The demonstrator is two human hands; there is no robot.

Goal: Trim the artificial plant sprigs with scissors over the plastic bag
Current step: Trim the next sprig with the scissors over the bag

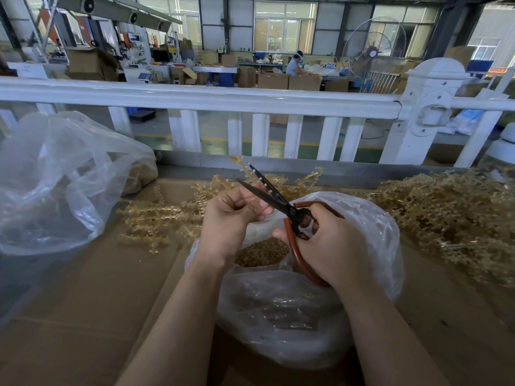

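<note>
left hand (232,215) grip pinches 1 sprig (245,169) | right hand (328,246) grip holds 1 scissors (267,195) | 2 bags (373,218)

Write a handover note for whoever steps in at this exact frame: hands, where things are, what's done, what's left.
Left hand: pinches a sprig held up between the open scissor blades.
Right hand: grips the red-handled scissors.
Both hands are over the open plastic bag, which already holds cut bits.
More sprigs lie on the cardboard to the left; a big pile sits to the right. A second bag lies far left.
Done: some trimming, judging by the bits. Left: cut this sprig, then work through the rest.
</note>
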